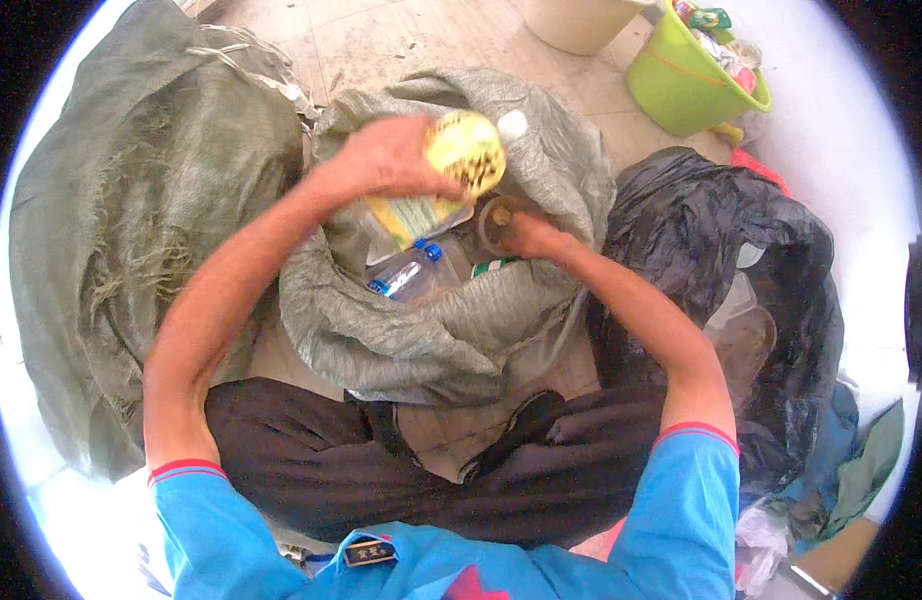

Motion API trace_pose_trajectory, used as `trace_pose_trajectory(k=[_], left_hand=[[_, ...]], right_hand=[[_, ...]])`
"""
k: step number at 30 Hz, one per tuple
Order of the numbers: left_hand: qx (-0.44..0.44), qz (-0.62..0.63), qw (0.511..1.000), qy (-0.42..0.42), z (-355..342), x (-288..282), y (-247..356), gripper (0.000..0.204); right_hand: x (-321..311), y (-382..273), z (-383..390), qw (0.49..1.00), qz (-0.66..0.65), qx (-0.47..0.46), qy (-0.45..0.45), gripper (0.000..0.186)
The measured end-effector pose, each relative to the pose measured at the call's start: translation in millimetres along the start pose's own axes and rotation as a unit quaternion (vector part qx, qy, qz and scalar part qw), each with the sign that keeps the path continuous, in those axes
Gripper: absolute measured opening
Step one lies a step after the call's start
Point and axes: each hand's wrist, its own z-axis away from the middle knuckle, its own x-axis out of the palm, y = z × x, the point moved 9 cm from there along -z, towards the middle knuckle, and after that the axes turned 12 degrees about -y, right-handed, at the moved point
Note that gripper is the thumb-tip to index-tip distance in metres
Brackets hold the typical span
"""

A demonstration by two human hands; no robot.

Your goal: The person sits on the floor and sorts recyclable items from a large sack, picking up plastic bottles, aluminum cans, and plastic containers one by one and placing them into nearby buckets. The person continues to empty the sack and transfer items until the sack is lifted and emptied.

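My left hand [393,155], slightly blurred, grips a round yellow container [467,150] with a dark speckled pattern on its end, above the mouth of a grey-green woven sack [401,345]. Just inside the opening, my right hand [528,236] is closed on a clear plastic cup [496,222] whose round rim shows; some fingers are hidden. Below the hands, a clear plastic bottle [409,272] with blue at its cap and label lies in the sack. A clear package with a yellow label [413,215] lies beside it, partly covered by the left hand's container.
A big, full woven sack [171,180] bulges at the left. On the right, a black plastic bag [671,230] holds clear plastic pieces. A green bucket [681,95] of mixed waste stands at the far right, next to a cream bucket [581,22]. My crossed legs [311,450] border the sack's near side.
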Motion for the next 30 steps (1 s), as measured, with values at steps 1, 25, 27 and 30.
trace_pose_trajectory(k=[1,25,27,30], left_hand=[[-0.005,-0.015,1.000,0.013,17,-27,11,0.084],[-0.373,0.010,0.865,0.334,496,-214,-334,0.067],[-0.357,-0.012,0.878,0.319,472,-217,-331,0.064],[-0.336,0.005,0.891,0.304,470,-202,-358,0.059]], right_hand=[[-5,-21,4,1.000,0.029,0.002,-0.006,0.042],[-11,34,-21,0.996,0.036,0.048,0.068,0.034],[-20,23,-14,0.997,0.040,0.001,0.060,0.036],[-26,-5,-12,0.994,0.037,-0.098,0.028,0.038]])
